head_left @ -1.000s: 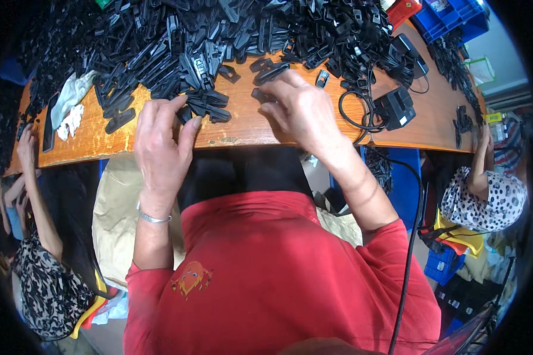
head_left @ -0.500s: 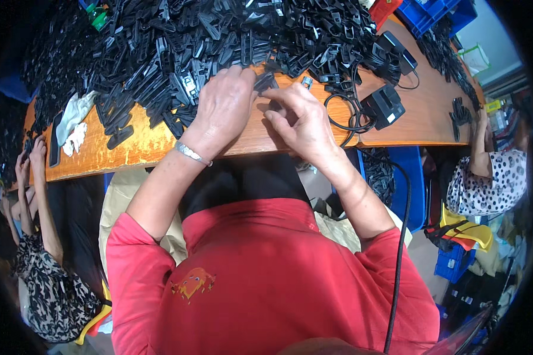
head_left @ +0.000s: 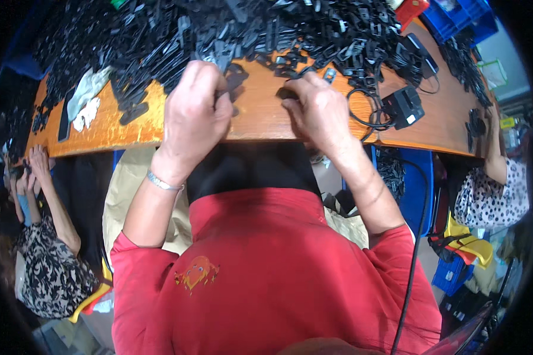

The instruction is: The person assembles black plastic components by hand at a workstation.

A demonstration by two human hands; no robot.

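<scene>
My left hand (head_left: 196, 112) is closed at the near edge of the heap, its fingers curled round a dark plastic part (head_left: 236, 83) that is blurred and partly hidden. To the right, my right hand (head_left: 326, 109) pinches a small black plastic part (head_left: 286, 93) between thumb and fingers. Bare orange wood of the table (head_left: 258, 112) lies between the two hands. Beyond them spreads a big heap of black plastic parts (head_left: 154, 41), many long and clip-like. A small shiny metallic piece (head_left: 330, 75) rests just past my right hand.
A black boxy device (head_left: 404, 106) with a coiled cable (head_left: 361, 118) sits on the right. White gloves or cloths (head_left: 87, 97) lie on the left by a dark flat slab (head_left: 64, 123). Blue crates (head_left: 456, 21) stand far right. People work at both sides.
My hands have moved apart: the left drew back leftward with its fingers curled, the right shifted rightward. The whole view has also shifted slightly.
</scene>
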